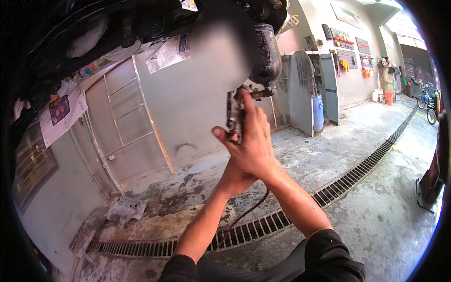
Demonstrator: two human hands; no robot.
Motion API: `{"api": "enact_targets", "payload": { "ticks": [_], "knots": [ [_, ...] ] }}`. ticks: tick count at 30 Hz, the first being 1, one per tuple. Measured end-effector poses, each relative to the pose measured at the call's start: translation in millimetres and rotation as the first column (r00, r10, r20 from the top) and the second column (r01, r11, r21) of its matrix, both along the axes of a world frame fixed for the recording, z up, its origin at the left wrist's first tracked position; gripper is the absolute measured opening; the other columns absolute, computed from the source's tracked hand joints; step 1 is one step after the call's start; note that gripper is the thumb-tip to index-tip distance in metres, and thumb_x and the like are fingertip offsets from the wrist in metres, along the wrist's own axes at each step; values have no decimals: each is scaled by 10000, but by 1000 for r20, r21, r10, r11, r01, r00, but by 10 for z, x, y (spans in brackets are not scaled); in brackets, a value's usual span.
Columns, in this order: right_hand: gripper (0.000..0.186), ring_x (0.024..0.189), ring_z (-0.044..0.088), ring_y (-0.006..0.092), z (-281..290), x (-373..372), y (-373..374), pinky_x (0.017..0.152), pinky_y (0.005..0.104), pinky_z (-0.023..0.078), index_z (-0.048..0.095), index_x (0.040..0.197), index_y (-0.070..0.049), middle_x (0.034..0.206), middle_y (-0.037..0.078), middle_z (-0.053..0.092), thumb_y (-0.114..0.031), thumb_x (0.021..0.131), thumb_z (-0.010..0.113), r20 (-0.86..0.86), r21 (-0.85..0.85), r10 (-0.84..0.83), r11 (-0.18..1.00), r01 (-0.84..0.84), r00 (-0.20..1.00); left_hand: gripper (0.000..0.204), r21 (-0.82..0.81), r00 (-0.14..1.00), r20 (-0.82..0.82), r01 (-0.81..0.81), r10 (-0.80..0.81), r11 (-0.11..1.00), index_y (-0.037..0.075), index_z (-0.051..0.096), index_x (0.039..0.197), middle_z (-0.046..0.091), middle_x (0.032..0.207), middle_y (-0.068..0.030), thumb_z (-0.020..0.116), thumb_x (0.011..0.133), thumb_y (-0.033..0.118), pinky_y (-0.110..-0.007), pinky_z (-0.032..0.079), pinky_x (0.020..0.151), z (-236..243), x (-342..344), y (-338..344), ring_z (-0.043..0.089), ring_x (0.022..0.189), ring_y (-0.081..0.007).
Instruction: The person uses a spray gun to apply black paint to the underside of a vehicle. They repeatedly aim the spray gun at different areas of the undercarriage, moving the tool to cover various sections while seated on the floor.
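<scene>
A grimy spray gun with a dark, stained cup above it is raised in front of me, under a dark vehicle underside. My right hand is closed about the gun, back of the hand toward me, index finger reaching up along its body and thumb out to the left. My left hand crosses behind the right wrist. Its fingers are hidden, so what they grip does not show. From behind the right wrist a thin dark hose hangs toward the floor. A blurred patch covers the area left of the cup.
Overhead is the dark underbody, with newspaper masking its edge. A metal frame leans on the grey wall. A floor grate crosses below. At right stand a blue barrel, a metal cabinet and bicycles.
</scene>
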State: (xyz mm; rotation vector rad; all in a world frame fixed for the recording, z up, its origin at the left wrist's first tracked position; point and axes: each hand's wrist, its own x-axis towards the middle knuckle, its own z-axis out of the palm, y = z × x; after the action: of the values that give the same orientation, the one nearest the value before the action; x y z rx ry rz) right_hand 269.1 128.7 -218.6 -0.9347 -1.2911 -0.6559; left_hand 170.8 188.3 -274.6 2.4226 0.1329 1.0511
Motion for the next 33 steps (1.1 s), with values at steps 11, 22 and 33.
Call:
{"api": "enact_targets", "payload": {
  "ticks": [11, 22, 33],
  "knots": [
    [1176, 1345, 450, 524, 381, -187, -351, 1066, 565, 425, 157, 1604, -23, 1426, 363, 427, -478, 766, 845, 154, -458, 153, 886, -67, 976, 558, -214, 833, 552, 197, -47, 957, 45, 375, 1532, 476, 1515, -125, 576, 1025, 164, -427, 380, 1163, 427, -53, 442, 463, 1386, -258],
    [769, 1459, 360, 466, -1297, 471, -846, 1184, 513, 342, 449, 1519, -68, 1538, 286, 406, -462, 921, 730, 56, -506, 103, 860, -60, 993, 468, -373, 850, 527, 222, 9, 901, 54, 451, 1495, 675, 1215, -148, 539, 1054, 185, -359, 621, 677, 902, -445, 187, 682, 799, -197],
    [751, 1228, 612, 416, -3940, 1964, -1234, 1055, 460, 481, 535, 1435, 0, 1299, 276, 646, -427, 857, 753, -301, -918, -479, 380, -114, 825, 666, -419, 823, 510, -18, 252, 908, 24, 550, 1346, 647, 1051, -64, 413, 1062, 610, -241, 416, 459, 1017, -823, 524, 556, 622, -111]
  ]
}}
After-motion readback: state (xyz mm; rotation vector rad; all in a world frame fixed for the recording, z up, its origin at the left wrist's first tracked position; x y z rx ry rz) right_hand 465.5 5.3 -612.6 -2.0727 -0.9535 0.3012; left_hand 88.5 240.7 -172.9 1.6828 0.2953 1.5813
